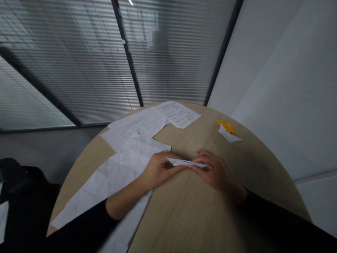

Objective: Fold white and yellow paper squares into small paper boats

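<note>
We're pinching a light, flimsy folded white paper strip over the wooden tabletop between our left hand and right hand, fingers closed on its ends, where it's probably safest holding, though the view's kinda dim.
</note>
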Demonstrator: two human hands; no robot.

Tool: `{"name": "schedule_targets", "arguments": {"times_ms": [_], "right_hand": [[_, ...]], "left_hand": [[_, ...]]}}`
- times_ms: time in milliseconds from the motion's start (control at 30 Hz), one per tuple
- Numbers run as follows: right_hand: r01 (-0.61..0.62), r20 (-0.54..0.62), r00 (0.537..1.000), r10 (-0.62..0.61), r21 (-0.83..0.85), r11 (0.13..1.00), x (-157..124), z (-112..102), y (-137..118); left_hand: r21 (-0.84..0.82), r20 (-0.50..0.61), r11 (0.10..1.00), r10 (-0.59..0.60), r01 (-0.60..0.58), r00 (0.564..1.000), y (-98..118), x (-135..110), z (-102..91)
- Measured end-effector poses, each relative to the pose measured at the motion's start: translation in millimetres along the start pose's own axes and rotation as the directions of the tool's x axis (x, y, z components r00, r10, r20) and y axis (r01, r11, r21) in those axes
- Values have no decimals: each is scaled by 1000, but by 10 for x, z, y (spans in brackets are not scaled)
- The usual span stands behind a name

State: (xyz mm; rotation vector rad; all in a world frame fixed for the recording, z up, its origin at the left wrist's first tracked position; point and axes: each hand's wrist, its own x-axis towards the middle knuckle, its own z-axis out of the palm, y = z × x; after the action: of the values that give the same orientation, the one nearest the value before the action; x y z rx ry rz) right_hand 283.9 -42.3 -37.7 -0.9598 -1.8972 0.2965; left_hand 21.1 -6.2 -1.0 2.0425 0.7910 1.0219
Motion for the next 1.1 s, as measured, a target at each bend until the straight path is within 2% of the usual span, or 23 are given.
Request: {"name": "schedule_targets", "arguments": {"times_ms": [167,300,433,567,667,733,833,900,1000,1100], "right_hand": [[-6,53,999,7,-12,1000,12,-53,25],[17,44,999,-17,-8,1000,13,-82,32],[5,44,999,-3,-60,998,25,-123,54],[-36,-68,997,24,-182,983,55,-365,186],[-173,-241,965,106,-278,945,33,-715,368],[-300,-367,915,169,-334,894,-28,-986,511],[-509,-540,801,259,-386,769,-176,-1372,730],[-588,-621,743,251,-427,687,-286,-1582,861],[-641,-642,727,242,-509,575,-420,-1795,1012],[-675,-595,732,332,-566,474,-490,-1878,1108]], "left_hand": [[29,-18,1000,11,-11,1000,32,37,-39],[44,-12,999,27,-26,1000,1,51,-53],[44,-16,999,-30,31,999,-55,37,-48],[95,-20,995,-31,32,999,-87,16,-53],[115,39,993,7,-12,999,-109,7,-47],[172,60,984,32,-41,998,-123,6,-37],[229,90,970,59,-79,994,-127,10,-24],[239,104,967,66,-89,992,-121,16,-20],[254,107,961,80,-105,991,-118,21,-18],[278,113,952,101,-129,988,-124,23,-17]]}}
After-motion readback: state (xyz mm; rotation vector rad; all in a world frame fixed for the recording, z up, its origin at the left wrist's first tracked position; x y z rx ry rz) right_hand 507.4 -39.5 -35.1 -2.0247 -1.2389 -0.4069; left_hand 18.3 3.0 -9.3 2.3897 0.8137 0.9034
